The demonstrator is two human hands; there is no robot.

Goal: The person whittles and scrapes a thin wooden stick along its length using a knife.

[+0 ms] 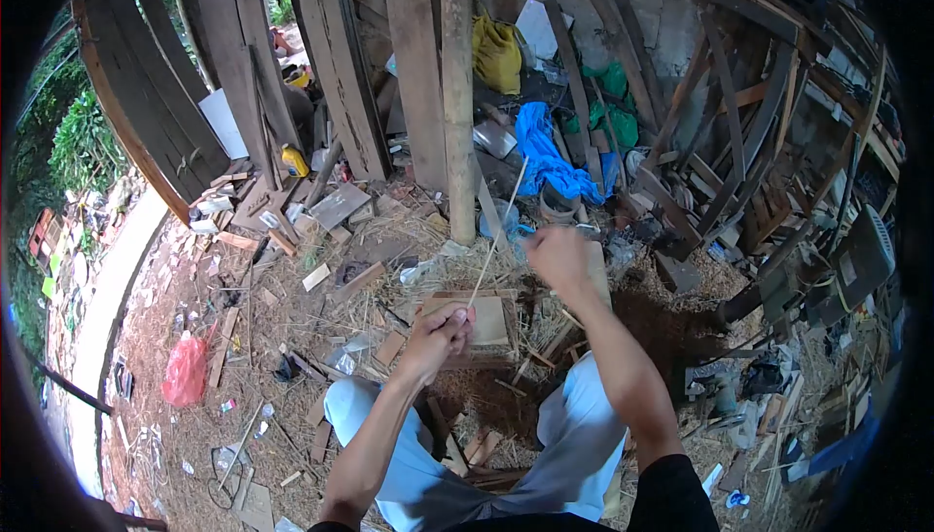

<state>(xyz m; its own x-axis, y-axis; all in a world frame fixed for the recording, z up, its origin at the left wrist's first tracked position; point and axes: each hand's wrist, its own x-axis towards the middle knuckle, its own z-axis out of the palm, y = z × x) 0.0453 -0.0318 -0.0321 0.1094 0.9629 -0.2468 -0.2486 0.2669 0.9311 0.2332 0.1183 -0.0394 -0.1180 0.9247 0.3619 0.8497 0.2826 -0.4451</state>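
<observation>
My left hand (446,339) is closed on the lower end of a thin pale strip (494,243), which slants up and to the right. To the right of the strip and higher, my right hand (561,258) is raised with its fingers curled; what it holds, if anything, is too small to make out. Below the hands, a square wooden board (489,321) lies on the ground in front of my knees. Another pale board (595,274) is partly hidden behind my right forearm.
A bamboo post (457,104) stands just ahead. Wood scraps and straw litter the ground. A blue tarp (547,153) and a yellow bag (497,53) lie by the wall, a red plastic bag (185,370) at left. Planks lean at the right.
</observation>
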